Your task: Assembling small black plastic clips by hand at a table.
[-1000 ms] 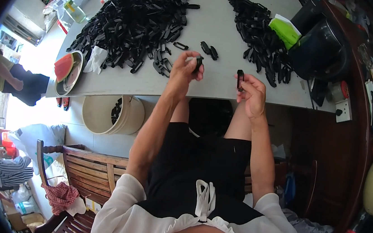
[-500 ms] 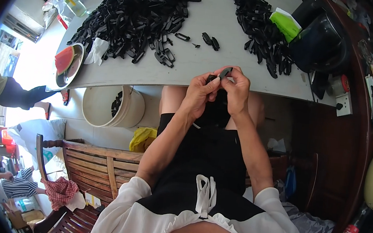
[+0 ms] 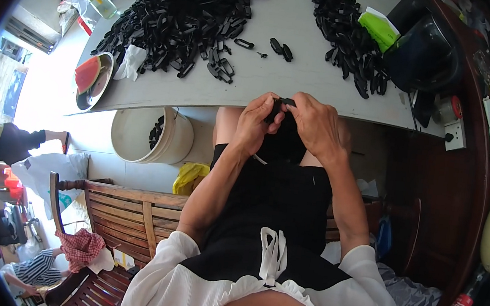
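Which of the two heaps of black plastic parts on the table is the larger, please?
The left heap, beside the plate of watermelon; it spreads far wider than the right heap by the green packet.

I'm looking down at what reads as a home turned into a piecework spot: a long grey table (image 3: 299, 93) heaped with small black plastic parts (image 3: 182, 9), a white bucket (image 3: 139, 136) under it catching more. Domestic touches all around (a bowl with watermelon (image 3: 93, 77), a wooden bench (image 3: 125, 212), a checked cloth (image 3: 81, 246)), and other people sit off to the left.
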{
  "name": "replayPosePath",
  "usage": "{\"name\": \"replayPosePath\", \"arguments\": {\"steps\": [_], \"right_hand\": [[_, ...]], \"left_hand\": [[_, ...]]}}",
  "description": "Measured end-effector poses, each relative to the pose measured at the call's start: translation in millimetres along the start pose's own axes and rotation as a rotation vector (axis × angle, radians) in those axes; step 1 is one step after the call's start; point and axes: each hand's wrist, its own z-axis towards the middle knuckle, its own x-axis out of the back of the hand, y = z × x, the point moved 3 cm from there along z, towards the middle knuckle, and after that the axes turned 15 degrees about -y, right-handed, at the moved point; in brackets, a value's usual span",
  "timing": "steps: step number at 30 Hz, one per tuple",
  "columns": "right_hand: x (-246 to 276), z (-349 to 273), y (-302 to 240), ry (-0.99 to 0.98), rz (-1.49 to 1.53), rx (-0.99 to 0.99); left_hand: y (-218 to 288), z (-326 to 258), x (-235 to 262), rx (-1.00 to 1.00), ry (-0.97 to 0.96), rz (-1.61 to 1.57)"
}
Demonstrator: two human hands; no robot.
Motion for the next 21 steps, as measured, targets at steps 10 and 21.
{"name": "replayPosePath", "arguments": {"steps": [10, 21], "right_hand": [[-11.1, 4.5, -1.1, -0.050, -0.033, -0.050], [-23.7, -0.2, -13.4, -0.162, -0.218, 0.032]], "left_hand": [[5.1, 0.6, 0.3, -0.032, 0.095, 0.275], [4.0, -4.3, 0.7, 0.061, 0.220, 0.286]]}}
